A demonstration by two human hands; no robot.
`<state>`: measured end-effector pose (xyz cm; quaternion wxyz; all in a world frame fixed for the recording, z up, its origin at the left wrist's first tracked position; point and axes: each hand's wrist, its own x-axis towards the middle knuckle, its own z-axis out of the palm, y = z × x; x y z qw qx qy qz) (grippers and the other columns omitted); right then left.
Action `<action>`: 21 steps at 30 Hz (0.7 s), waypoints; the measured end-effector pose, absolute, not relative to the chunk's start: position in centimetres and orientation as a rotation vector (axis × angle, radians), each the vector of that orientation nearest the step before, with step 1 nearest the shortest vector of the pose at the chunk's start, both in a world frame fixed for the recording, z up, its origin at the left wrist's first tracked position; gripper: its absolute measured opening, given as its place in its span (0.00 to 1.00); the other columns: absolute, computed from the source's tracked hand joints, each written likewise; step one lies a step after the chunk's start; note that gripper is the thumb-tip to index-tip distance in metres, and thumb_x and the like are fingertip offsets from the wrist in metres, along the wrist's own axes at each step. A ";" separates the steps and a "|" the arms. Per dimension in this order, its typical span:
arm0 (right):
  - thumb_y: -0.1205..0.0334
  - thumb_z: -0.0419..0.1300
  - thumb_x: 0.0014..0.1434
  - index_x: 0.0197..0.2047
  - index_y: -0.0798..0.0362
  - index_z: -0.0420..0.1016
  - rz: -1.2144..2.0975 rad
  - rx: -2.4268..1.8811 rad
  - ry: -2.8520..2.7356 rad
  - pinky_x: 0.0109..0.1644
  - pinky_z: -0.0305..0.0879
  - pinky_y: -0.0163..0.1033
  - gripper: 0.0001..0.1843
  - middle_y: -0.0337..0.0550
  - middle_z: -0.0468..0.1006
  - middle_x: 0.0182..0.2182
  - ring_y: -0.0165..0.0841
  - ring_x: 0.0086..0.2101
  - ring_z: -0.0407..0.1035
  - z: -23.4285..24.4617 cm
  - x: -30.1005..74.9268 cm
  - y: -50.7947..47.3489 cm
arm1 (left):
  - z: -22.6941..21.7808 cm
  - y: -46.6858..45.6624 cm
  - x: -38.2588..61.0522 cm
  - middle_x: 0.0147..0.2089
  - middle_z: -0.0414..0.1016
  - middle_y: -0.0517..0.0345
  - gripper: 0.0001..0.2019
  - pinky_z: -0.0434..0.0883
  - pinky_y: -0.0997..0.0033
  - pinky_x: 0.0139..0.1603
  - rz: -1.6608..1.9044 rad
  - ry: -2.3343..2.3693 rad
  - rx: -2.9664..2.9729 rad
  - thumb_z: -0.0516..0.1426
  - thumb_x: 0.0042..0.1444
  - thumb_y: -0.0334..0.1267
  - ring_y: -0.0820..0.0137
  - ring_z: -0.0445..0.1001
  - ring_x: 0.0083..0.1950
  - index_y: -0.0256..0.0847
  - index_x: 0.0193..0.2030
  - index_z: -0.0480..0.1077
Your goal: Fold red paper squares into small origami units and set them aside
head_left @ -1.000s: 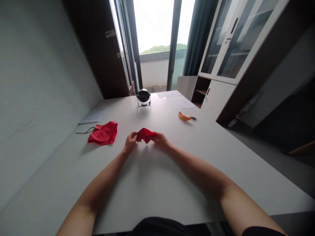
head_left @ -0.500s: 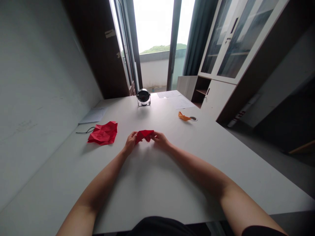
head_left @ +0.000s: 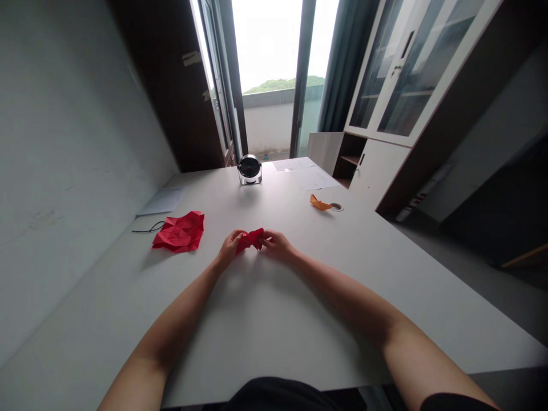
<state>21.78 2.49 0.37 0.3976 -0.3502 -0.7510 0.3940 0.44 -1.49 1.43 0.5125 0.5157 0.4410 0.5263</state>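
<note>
A small folded red paper (head_left: 252,240) sits between my two hands, just above the white table (head_left: 274,319). My left hand (head_left: 229,248) pinches its left end with closed fingers. My right hand (head_left: 277,245) pinches its right end, fingers also closed. The paper is folded narrow between the fingertips. Both forearms reach out from the near edge of the table.
A creased red paper sheet (head_left: 180,232) lies to the left, beside a thin black cord (head_left: 148,229). A small desk fan (head_left: 249,169) stands at the far end, with white sheets (head_left: 314,178) near it. An orange folded paper (head_left: 319,202) lies at the right, by a cable hole (head_left: 336,206).
My hands have moved closer together, and the red paper between them has been pressed into a narrower shape.
</note>
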 end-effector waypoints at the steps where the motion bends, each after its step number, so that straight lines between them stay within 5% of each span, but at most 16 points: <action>1: 0.55 0.58 0.58 0.35 0.52 0.79 1.008 -0.877 -1.916 0.40 0.67 0.37 0.12 0.41 0.81 0.32 0.34 0.33 0.72 0.4 21.8 2.4 | 1.5 -1.6 0.5 0.38 0.79 0.51 0.24 0.72 0.67 0.37 1.264 1.054 1.240 0.61 0.54 0.56 0.65 0.79 0.34 0.36 0.46 0.69; 12: 0.56 0.59 0.56 0.32 0.53 0.76 1.025 -0.907 -1.928 0.34 0.63 0.35 0.10 0.39 0.78 0.28 0.31 0.29 0.68 -0.8 21.7 2.8 | 1.9 -2.3 0.6 0.45 0.79 0.44 0.32 0.73 0.65 0.35 1.213 0.940 1.244 0.56 0.59 0.59 0.61 0.80 0.37 0.34 0.60 0.66; 21: 0.55 0.60 0.55 0.32 0.53 0.73 0.977 -0.960 -1.948 0.33 0.60 0.34 0.09 0.36 0.74 0.26 0.29 0.27 0.64 -1.7 21.8 3.4 | 1.3 -2.3 0.2 0.48 0.80 0.41 0.37 0.73 0.63 0.37 1.197 0.949 1.189 0.49 0.60 0.67 0.58 0.79 0.41 0.36 0.59 0.69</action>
